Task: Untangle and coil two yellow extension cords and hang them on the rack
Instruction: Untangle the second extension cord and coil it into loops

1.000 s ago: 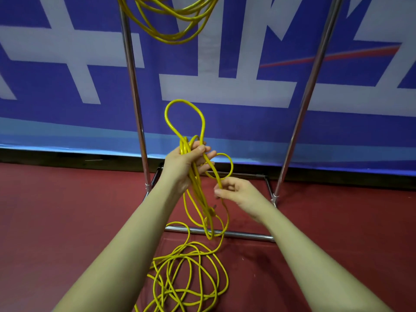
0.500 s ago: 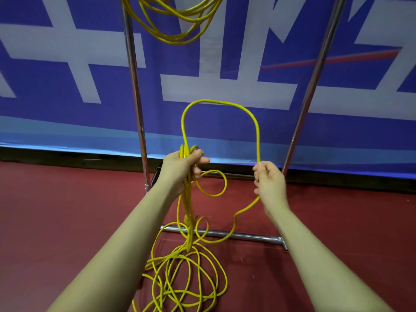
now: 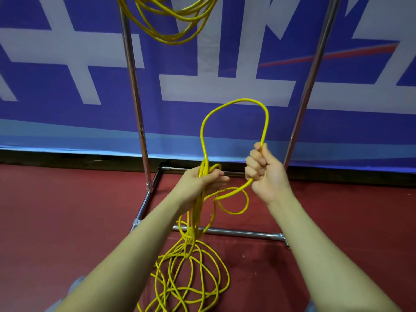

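Note:
My left hand (image 3: 200,183) grips a bundle of several gathered loops of a yellow extension cord (image 3: 234,104). From that bundle one strand arches up in a tall loop and comes down into my right hand (image 3: 263,172), whose fingers are curled round it. Below my hands the cord hangs to a loose tangled pile (image 3: 191,280) on the red floor. A second yellow cord (image 3: 171,21), coiled, hangs from the top of the metal rack (image 3: 135,97); the rack's top bar is out of frame.
The rack's two chrome uprights stand left and right of my hands, and its base bar (image 3: 236,233) crosses the floor under the hanging cord. A blue and white banner (image 3: 67,64) covers the wall behind. Red floor (image 3: 67,210) spreads on both sides.
My right hand drew a length of cord out to the right, widening the loop, and now holds it in a closed fist higher up. My left hand kept its grip on the bundle.

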The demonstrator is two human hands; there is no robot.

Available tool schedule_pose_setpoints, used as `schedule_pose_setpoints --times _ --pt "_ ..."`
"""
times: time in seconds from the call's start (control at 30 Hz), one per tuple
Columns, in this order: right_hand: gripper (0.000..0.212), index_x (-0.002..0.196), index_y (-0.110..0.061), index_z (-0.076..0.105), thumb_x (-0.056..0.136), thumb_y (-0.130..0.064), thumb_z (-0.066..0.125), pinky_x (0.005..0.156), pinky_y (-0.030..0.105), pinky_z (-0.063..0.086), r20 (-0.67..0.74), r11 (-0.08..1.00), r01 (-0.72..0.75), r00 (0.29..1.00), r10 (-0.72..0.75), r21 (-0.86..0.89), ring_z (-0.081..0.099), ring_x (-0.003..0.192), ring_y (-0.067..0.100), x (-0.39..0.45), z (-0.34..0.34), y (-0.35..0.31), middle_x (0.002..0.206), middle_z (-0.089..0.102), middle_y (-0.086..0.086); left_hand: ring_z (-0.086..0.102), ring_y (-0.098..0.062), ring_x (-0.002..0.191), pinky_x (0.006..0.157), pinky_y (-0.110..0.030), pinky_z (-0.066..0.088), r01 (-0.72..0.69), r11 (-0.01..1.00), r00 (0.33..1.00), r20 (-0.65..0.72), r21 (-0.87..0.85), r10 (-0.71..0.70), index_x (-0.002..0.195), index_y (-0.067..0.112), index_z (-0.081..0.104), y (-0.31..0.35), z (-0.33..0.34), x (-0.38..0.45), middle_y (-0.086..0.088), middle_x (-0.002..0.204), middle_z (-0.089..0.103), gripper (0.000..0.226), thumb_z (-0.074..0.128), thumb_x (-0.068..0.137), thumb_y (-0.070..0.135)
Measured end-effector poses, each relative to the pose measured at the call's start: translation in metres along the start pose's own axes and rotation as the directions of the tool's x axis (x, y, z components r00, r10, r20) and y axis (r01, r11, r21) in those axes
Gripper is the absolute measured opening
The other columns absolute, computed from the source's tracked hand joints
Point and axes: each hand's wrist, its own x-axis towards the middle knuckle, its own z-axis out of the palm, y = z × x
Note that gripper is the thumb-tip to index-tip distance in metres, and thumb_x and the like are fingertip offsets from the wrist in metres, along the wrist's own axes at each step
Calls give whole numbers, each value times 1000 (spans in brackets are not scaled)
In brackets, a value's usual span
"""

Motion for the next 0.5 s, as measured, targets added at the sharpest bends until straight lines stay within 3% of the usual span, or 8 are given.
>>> schedule_pose_setpoints --times 0.13,0.23,0.4,0.5 --pt "18 80 -16 47 90 -29 41 30 16 16 -2 994 59 998 -59 88 12 39 5 6 1 -6 45 29 -8 71 -14 88 88 -24 53 6 995 990 140 95 -20 102 2 62 0 0 -4 -13 95 73 13 53 96 9" --pt "15 80 -16 46 86 -29 43 29 16 17 15 986 105 994 -107 127 13 39 6 10 2 -9 45 29 -9 71 -12 84 87 -23 48 19 985 973 224 170 -57 99 4 62 -1 3 -8 -5 85 73 10 56 92 0" --pt "27 81 -14 49 100 -27 35 32 15 20 -27 978 142 990 -140 151 27 35 4 16 5 -8 47 33 -7 72 -16 71 76 -28 57 96 986 978 171 136 -119 92 3 62 -2 10 -6 -7 74 71 17 62 83 -12" --pt "35 86 -12 56 103 -31 32 47 17 34 -94 985 162 981 -168 -65 42 47 7 21 6 -9 58 52 -4 72 -19 68 70 -34 59 86 991 987 126 106 -99 85 3 61 2 13 -5 -8 73 72 14 62 83 -11"
